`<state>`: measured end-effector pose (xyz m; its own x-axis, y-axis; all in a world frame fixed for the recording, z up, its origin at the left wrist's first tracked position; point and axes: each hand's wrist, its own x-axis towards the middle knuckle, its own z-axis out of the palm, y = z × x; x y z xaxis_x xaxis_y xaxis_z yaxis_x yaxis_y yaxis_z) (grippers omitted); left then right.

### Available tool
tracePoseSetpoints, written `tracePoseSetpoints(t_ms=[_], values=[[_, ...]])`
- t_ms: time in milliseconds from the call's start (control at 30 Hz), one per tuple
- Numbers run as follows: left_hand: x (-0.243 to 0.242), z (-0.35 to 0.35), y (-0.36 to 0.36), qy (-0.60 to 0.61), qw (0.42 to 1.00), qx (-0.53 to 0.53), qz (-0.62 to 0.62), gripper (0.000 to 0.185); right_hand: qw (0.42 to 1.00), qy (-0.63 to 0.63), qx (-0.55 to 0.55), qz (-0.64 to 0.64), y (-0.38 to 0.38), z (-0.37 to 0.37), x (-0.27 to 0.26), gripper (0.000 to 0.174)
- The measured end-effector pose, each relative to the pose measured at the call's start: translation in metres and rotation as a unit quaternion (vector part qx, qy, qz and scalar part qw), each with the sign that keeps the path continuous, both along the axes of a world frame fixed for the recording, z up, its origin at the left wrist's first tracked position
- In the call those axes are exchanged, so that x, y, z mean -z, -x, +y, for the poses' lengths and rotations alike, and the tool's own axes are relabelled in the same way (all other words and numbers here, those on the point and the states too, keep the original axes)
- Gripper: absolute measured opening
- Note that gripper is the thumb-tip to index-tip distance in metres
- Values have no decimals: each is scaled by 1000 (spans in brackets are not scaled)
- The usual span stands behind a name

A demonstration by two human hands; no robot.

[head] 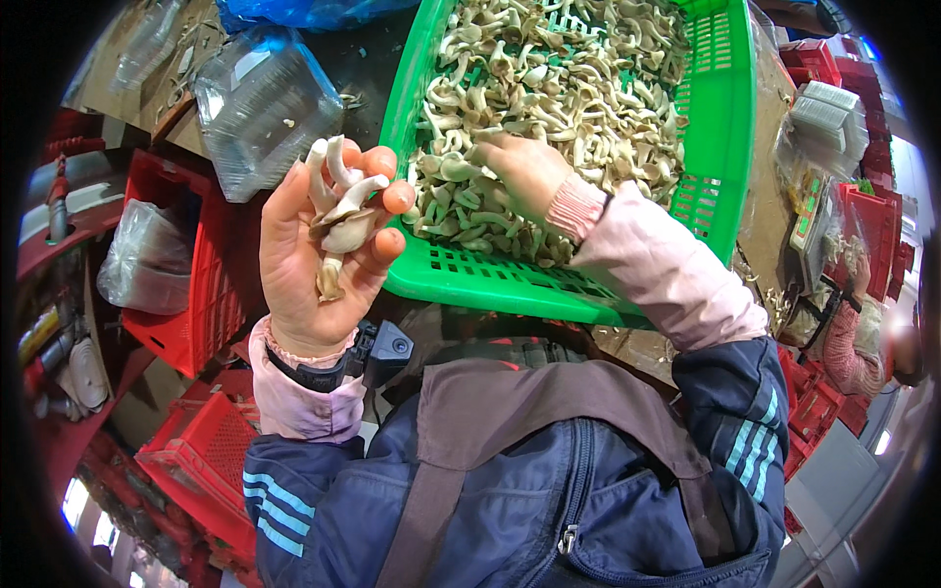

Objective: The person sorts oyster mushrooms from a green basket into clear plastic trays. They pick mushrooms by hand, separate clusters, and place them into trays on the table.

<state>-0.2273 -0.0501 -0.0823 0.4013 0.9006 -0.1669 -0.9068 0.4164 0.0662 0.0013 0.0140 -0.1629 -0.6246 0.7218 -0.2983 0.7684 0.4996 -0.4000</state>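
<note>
Several small oyster mushrooms with pale stems and grey-brown caps lie in my left hand, palm up with the fingers curled round them. That hand is raised beside the left wall of a green plastic basket. Inside the basket spreads a thick layer of loose oyster mushrooms. My right hand reaches over the basket's near left part, back of the hand up, its fingers down among the mushrooms. Blur and the mushrooms hide whether those fingers grip anything.
Left of the basket stands a stack of clear plastic trays, below a blue plastic bag. Red crates stand at my left. To the right are a digital scale, wrapped white trays and another person's hand.
</note>
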Motion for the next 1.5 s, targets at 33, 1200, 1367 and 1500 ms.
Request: tracePoseSetpoints(t_ms=[33,1200,1367,1500], values=[[0,0,0,-1,1000,0,-4,37,1000,-5,7,20,6,3,3,24],[-4,-5,-8,47,989,82,114,35,936,102,130,311,-26,37,-91,13],[-3,-2,-24,90,984,136,76,39,933,-27,-76,350,3,4,-143,20],[2,4,-28,66,987,142,-32,44,941,-76,-141,298,24,-6,-139,45]])
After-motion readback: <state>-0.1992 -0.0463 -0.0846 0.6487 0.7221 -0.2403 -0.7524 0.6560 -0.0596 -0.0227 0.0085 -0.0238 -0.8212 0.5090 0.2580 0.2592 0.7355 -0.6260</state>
